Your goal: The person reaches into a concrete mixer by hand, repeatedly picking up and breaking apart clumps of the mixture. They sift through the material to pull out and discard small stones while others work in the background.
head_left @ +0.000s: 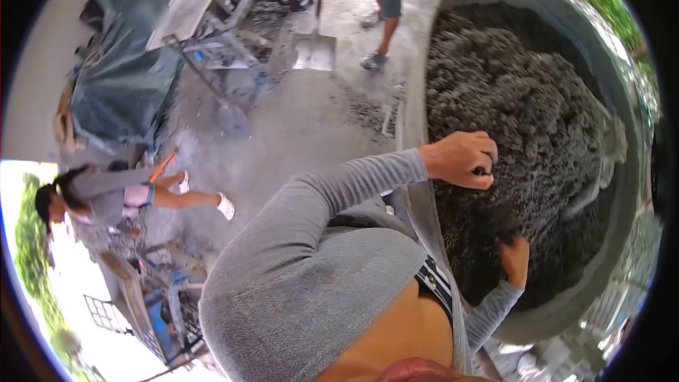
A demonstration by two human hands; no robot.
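Observation:
My left hand (461, 160) is closed above the near side of the large round container (562, 318), its fingers curled round a small dark thing that I cannot make out. Dark, crumbly, damp-looking material (516, 92) is heaped inside the container. Lower down, my right hand (516, 258) reaches over the same material, with its fingertips blurred or hidden against it. Nothing can be made out in that hand. Grey sleeves cover both my forearms.
A person (385, 0) at the top holds a shovel (313, 51) on the concrete floor (283, 120). Another person (120, 194) walks at the left with an orange object (167, 163). A second shovel (232, 117), a dark tarp (127, 92) and a metal frame (237, 42) stand beyond.

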